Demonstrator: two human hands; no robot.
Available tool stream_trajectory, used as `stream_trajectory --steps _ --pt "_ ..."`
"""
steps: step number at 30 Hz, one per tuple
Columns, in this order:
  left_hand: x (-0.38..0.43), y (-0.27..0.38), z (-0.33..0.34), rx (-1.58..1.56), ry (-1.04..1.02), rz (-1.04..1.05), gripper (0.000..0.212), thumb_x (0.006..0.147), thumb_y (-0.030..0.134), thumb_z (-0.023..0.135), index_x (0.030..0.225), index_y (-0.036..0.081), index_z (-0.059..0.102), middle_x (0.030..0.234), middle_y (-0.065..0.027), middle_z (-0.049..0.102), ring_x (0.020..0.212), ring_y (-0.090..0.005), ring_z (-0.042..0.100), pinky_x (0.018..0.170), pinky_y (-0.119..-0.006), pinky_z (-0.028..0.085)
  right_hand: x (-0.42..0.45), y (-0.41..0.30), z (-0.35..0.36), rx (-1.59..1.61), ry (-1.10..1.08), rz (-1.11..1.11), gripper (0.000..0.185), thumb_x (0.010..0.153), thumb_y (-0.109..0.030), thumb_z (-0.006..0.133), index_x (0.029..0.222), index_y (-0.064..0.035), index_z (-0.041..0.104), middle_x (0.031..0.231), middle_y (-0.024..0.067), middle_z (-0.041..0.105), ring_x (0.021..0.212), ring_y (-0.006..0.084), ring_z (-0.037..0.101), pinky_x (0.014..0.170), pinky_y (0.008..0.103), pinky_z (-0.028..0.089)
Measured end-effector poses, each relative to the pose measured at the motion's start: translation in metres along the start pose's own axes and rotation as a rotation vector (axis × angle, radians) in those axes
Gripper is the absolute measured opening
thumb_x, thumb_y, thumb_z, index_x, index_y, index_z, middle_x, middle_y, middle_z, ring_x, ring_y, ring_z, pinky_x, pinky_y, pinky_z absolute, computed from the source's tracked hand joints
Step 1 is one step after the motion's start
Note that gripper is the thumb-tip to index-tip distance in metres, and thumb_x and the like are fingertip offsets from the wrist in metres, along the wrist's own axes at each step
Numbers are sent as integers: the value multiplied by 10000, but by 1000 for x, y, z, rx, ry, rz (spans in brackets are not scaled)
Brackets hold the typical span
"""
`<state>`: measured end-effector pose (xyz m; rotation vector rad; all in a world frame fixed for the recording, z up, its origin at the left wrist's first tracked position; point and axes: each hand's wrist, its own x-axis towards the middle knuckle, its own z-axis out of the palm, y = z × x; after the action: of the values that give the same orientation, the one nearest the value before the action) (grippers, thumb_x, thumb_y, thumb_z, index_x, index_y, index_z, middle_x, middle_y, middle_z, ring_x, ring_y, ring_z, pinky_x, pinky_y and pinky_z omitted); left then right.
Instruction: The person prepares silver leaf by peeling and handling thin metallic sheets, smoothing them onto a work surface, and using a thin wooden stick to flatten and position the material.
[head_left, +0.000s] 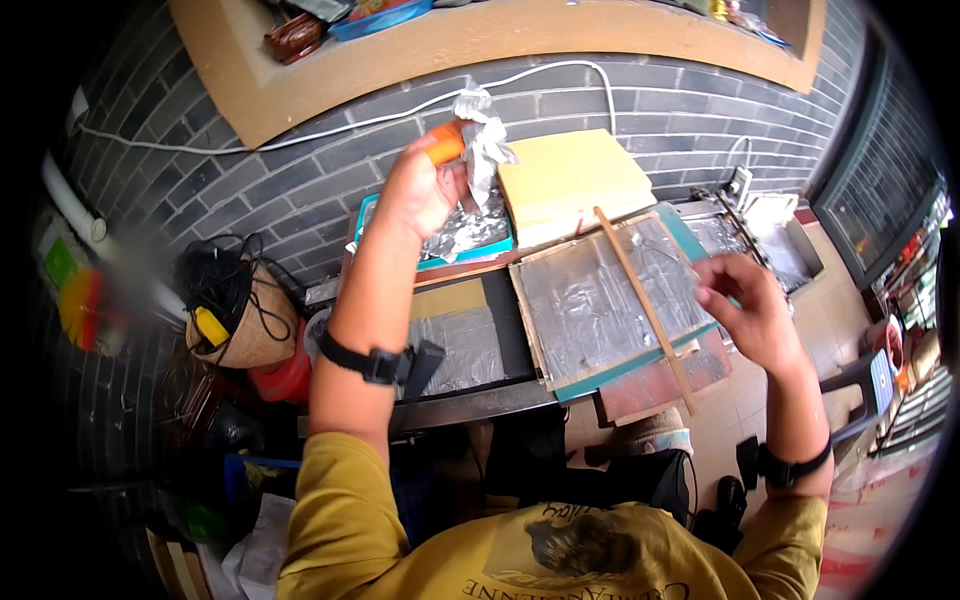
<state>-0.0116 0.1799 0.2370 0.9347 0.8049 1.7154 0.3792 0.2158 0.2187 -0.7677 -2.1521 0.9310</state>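
Note:
My left hand (431, 184) is raised over a teal tray (454, 259) of crumpled silver foil. Orange coverings are on its fingers, and a crumpled piece of silver foil (487, 146) hangs at the fingertips. My right hand (739, 300) is at the right edge of a framed board covered with silver foil sheets (592, 300), thumb and fingers curled near a thin stick-like thing; its grip is unclear. A wooden strip (637, 289) lies slantwise across that board. Left of it, a silver sheet (469, 349) lies on a dark surface beside yellowish paper.
A thick stack of yellow paper (574, 180) stands behind the board. At left is a woven basket (255, 322) with black cables and a yellow object. A white box (791, 240) stands at right. Behind runs a grey brick wall (300, 180) with a white cable.

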Motion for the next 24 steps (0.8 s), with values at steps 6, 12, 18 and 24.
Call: stream_trajectory --steps 6,12,18,24 --pt "-46 -60 63 -482 -281 -80 274 942 168 498 1168 36 577 1085 -70 648 984 -189 629 885 -336 505 46 -25 39 405 -170 17 473 870 -161 673 1269 28 502 1123 60 585 1043 150 550 945 293 424" --pt "-72 -104 78 -472 -173 -189 285 917 238 538 1153 86 581 1066 -44 637 964 -177 605 834 -346 491 52 -22 59 707 -187 69 141 825 -96 708 898 -1 635 819 19 642 765 91 593 746 229 475" --pt "-80 -125 79 -513 -180 -282 522 936 395 464 1293 13 474 1141 -83 609 1008 -156 576 855 -308 471 54 -23 28 551 -429 175 62 784 -10 693 822 -4 645 814 50 672 752 91 617 695 219 467" --pt "-86 -134 86 -383 -343 -281 510 918 353 554 1269 -12 486 996 -82 639 751 -148 617 682 -269 490 57 -9 5 407 -642 232 44 810 -2 656 824 -5 614 768 -31 599 720 50 539 662 199 423"
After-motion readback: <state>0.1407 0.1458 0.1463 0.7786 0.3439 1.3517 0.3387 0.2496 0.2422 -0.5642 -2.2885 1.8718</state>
